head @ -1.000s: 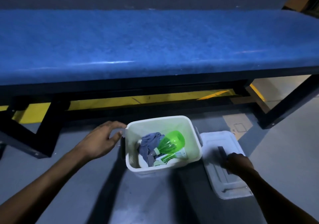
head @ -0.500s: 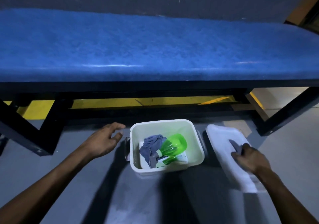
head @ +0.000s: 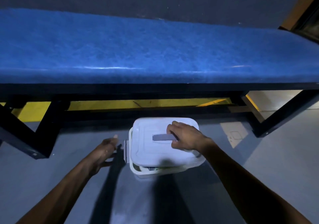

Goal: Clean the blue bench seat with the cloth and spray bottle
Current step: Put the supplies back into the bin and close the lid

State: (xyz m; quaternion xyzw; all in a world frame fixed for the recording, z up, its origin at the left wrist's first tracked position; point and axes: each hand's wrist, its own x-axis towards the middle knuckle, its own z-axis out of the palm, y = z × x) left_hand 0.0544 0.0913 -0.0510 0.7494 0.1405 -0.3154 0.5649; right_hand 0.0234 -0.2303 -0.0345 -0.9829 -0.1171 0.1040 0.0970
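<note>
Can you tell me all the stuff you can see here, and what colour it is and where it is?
bench seat: 1, blue, across the top half of the view
bench frame: 1, black, under the seat
stripe: 1, yellow, on the floor behind the bench
floor: 1, grey, below everything
box: 1, white, on the floor in front of the bench
lid: 1, white with grey handle, lying on the box, not shut flat
left hand: 1, beside the box's left latch
right hand: 1, holding the lid's handle
</note>
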